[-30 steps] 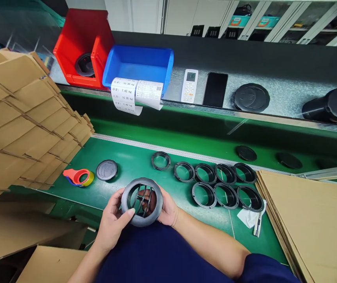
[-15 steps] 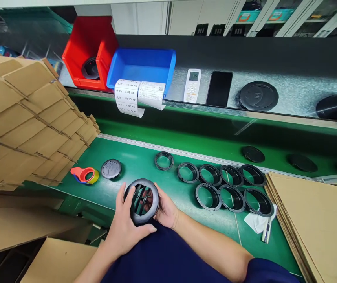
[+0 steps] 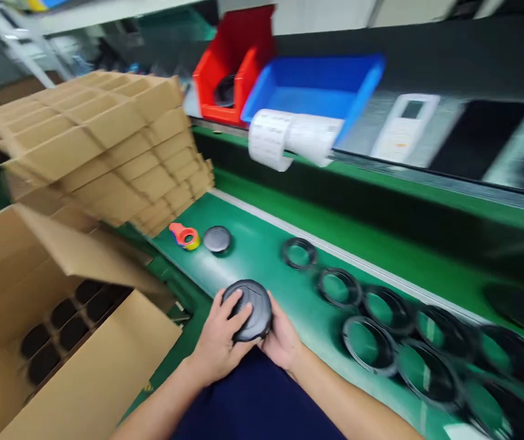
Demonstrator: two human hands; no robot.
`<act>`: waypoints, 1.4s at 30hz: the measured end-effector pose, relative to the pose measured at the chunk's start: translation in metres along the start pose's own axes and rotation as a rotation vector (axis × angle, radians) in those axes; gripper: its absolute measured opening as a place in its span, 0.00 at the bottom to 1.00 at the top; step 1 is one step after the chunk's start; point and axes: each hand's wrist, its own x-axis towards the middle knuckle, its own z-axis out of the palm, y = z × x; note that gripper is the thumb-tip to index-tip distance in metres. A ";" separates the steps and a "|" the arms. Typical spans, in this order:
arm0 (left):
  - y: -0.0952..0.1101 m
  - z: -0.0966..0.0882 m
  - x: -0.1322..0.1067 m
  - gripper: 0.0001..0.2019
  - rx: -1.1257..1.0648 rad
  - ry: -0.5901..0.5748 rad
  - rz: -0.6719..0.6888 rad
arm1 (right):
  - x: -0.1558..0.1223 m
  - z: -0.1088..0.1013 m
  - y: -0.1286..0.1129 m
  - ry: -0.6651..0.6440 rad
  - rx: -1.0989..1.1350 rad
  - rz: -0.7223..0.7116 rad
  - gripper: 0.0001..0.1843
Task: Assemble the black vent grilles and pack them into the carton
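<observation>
Between my two hands is a round black air vent [image 3: 251,308], its front face turned up and its flaps lying closed. My left hand [image 3: 223,330] grips its left side, with fingers spread over the face. From the right, my right hand [image 3: 283,335] holds the rim; part of its fingers is hidden behind the vent. Beyond them on the green bench lies a second round black vent [image 3: 217,239], closed as well. Several black rings [image 3: 368,346] stand to the right, blurred by motion.
An open carton [image 3: 101,342] with round black parts in its cells stands at the lower left. Cardboard dividers [image 3: 129,140] are stacked behind it. A tape roll [image 3: 191,239] lies on the bench. The shelf carries a red bin [image 3: 218,113], a blue bin [image 3: 312,101], labels [image 3: 269,137] and a remote [image 3: 403,131].
The view has swung left, bringing the open carton into sight. The vent's flaps, open before, are now closed, and my left fingers have moved onto its face.
</observation>
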 end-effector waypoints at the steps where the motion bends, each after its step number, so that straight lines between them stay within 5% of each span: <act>1: 0.003 -0.001 -0.005 0.25 -0.001 0.003 -0.018 | 0.002 -0.001 0.002 0.017 -0.034 0.023 0.23; 4: 0.003 -0.004 -0.019 0.32 -0.077 0.063 -0.147 | 0.011 0.004 0.010 0.051 -0.176 0.006 0.23; 6: -0.002 -0.008 -0.029 0.45 -0.197 0.103 -0.312 | 0.015 0.011 0.018 0.032 -0.315 -0.035 0.26; 10: -0.015 -0.022 -0.049 0.64 -0.436 0.142 -0.630 | 0.016 0.028 0.038 -0.127 -0.623 -0.067 0.31; 17: -0.062 -0.055 -0.092 0.66 -0.493 0.280 -0.664 | 0.044 0.067 0.079 -0.310 -1.021 -0.057 0.27; 20: -0.113 -0.092 -0.130 0.61 -0.427 0.489 -0.731 | 0.069 0.088 0.106 -0.241 -1.152 -0.104 0.26; 23: -0.187 -0.153 -0.186 0.57 -0.178 0.691 -0.896 | 0.095 0.102 0.136 -0.137 -1.220 -0.102 0.27; 26: -0.275 -0.215 -0.254 0.58 0.123 0.682 -1.168 | 0.116 0.110 0.163 -0.033 -1.220 -0.041 0.28; 29: -0.361 -0.245 -0.318 0.59 0.224 0.503 -1.440 | 0.131 0.120 0.186 0.074 -1.220 -0.001 0.29; 34: -0.456 -0.219 -0.373 0.61 0.202 0.039 -1.599 | 0.141 0.142 0.216 0.190 -1.223 0.052 0.30; 42: -0.508 -0.156 -0.389 0.68 0.136 -0.211 -1.501 | 0.143 0.158 0.232 0.348 -1.169 0.087 0.27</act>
